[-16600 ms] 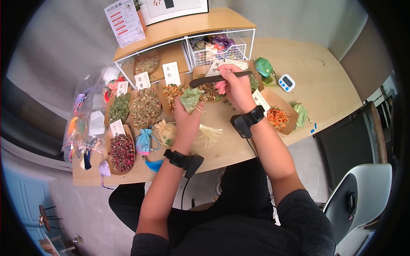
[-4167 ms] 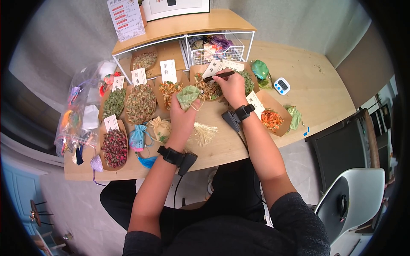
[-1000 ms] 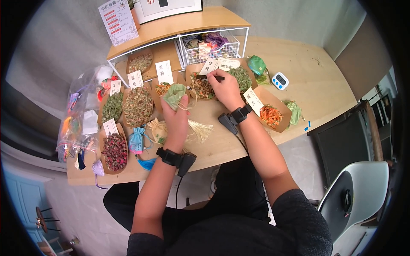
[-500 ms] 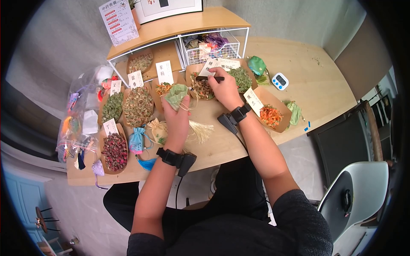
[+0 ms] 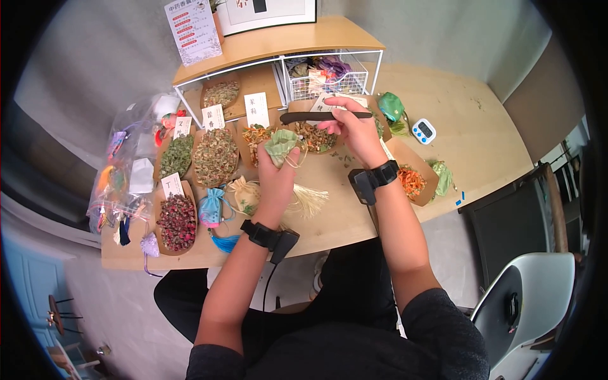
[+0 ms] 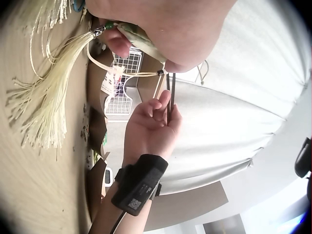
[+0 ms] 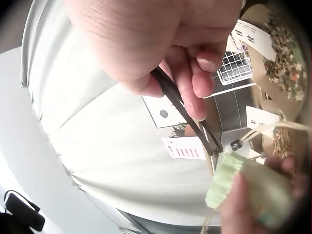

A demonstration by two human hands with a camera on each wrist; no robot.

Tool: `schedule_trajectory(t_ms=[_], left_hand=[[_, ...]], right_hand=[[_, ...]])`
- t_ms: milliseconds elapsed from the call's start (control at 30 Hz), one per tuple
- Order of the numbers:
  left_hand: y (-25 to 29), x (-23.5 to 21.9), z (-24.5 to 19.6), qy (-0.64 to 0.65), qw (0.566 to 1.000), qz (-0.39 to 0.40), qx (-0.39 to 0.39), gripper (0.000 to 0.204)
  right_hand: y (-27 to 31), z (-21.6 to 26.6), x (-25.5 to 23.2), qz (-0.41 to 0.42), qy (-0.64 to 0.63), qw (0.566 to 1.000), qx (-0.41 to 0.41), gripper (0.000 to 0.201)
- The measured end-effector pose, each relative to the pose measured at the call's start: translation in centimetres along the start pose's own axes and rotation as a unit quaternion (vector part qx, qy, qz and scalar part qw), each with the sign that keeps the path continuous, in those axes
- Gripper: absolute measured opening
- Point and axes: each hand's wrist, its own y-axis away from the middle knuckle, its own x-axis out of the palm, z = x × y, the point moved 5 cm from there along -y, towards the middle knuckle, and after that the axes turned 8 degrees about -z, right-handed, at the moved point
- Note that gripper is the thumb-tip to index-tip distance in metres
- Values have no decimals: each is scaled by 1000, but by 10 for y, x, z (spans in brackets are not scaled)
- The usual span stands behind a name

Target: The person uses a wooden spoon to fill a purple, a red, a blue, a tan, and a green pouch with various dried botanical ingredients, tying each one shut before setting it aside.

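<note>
My left hand (image 5: 277, 180) holds up a pale green drawstring pouch (image 5: 282, 147), its ruffled mouth upward. Its cords and bead hang loose, and a cream tassel (image 6: 51, 92) hangs below the hand in the left wrist view. Dark tweezers (image 5: 310, 117) are pinched in my right hand (image 5: 360, 138), lying nearly level. In the right wrist view their two tips come close together right at the pouch's mouth, a tiny bit showing there. Behind the pouch stands a paper tray of mixed dried herbs (image 5: 315, 139) with a card. The inside of the pouch is hidden.
More paper trays surround the hands: rosebuds (image 5: 177, 225), green leaves (image 5: 177, 156), pale flowers (image 5: 216, 158) and orange pieces (image 5: 410, 183). Blue (image 5: 212, 209) and cream (image 5: 244, 194) pouches lie by the left forearm. A timer (image 5: 424, 131) and a shelf (image 5: 278, 47) stand behind.
My right hand has lifted the tweezers from the mixed-herb tray and turned them toward the pouch's mouth. The left hand still holds the pouch. The head view has shifted slightly.
</note>
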Motion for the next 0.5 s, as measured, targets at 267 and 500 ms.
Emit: schedule_trajectory(t_ms=[267,500], left_hand=[[0,0,1,10,1000,10,4,43],[-7,-4,14,18,998,-26,57,43]], right_hand=[[4,0,3,31,-9,999,37,21],[-11,-14,-25,-102,-27,994,-24,17]])
